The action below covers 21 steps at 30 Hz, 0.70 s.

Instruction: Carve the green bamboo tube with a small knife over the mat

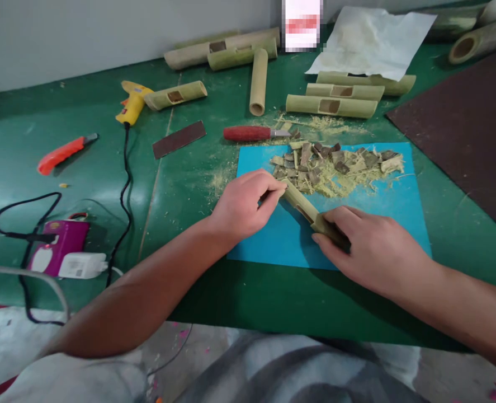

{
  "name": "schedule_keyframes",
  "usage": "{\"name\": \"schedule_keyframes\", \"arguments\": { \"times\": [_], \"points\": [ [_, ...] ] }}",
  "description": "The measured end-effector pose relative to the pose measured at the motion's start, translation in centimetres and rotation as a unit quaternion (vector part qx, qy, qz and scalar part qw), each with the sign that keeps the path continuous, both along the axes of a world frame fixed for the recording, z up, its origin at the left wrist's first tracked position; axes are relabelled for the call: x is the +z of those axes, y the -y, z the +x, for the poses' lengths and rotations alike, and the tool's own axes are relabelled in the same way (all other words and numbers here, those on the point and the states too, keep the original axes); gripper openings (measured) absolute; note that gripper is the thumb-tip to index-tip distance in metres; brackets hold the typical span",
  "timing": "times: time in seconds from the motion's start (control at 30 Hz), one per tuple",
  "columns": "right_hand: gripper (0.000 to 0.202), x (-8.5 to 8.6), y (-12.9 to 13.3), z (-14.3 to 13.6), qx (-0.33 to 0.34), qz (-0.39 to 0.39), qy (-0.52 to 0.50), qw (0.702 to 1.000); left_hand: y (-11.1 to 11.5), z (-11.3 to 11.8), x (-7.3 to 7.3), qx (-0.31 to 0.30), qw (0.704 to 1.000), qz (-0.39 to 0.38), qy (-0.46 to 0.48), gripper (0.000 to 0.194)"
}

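A bamboo tube (301,202) with a cut opening in its side slants over the blue sheet (264,246). My right hand (367,246) is wrapped round its lower right end. At the upper left end my left hand (250,201) is closed, thumb and forefinger pinched at the tube's rim; whatever lies between those fingertips is too small to make out. Just beyond the tube, bamboo chips and shavings (335,168) are heaped on the sheet. A red-handled knife (248,133) rests behind the sheet, its blade pointing right.
Cut bamboo tubes (331,106) lie at the back, some under white paper (365,45). A dark brown sheet (461,129) is on the right. Leftward are a yellow glue gun (133,103), an orange cutter (63,154), a sanding strip (179,139) and a purple power block (69,238) with cables.
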State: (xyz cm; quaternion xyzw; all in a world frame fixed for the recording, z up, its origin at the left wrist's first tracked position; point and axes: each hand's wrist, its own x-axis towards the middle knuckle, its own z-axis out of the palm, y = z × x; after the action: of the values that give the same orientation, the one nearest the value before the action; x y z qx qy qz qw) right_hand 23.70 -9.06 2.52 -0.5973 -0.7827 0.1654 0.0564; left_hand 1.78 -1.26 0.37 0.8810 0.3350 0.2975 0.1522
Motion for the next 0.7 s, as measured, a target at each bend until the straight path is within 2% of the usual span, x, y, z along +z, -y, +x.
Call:
{"name": "schedule_keyframes", "arguments": {
  "times": [0.13,0.23,0.33,0.47,0.57,0.7],
  "points": [
    [0.021,0.0,-0.01,-0.03,0.002,0.002,-0.003,1.0,-0.02,0.07,0.09,-0.017,1.0,0.003,-0.005,0.018],
    [0.02,0.02,0.01,0.01,0.002,0.006,-0.008,1.0,-0.18,-0.01,0.03,0.007,1.0,0.004,-0.001,0.017],
    [0.02,0.07,0.04,0.05,0.002,-0.001,-0.001,1.0,-0.26,-0.05,-0.01,-0.021,1.0,0.0,-0.003,0.016],
    [0.021,0.12,0.05,0.09,0.001,-0.007,0.001,1.0,-0.19,0.0,-0.01,-0.009,1.0,0.004,0.006,0.015],
    [0.021,0.08,0.03,0.12,0.004,-0.005,-0.003,1.0,-0.16,0.04,0.04,-0.024,1.0,-0.01,0.0,0.017],
    [0.023,0.01,0.05,0.12,0.002,-0.001,-0.004,1.0,-0.29,0.01,0.13,0.006,1.0,-0.017,0.006,0.017]
  ]
}}
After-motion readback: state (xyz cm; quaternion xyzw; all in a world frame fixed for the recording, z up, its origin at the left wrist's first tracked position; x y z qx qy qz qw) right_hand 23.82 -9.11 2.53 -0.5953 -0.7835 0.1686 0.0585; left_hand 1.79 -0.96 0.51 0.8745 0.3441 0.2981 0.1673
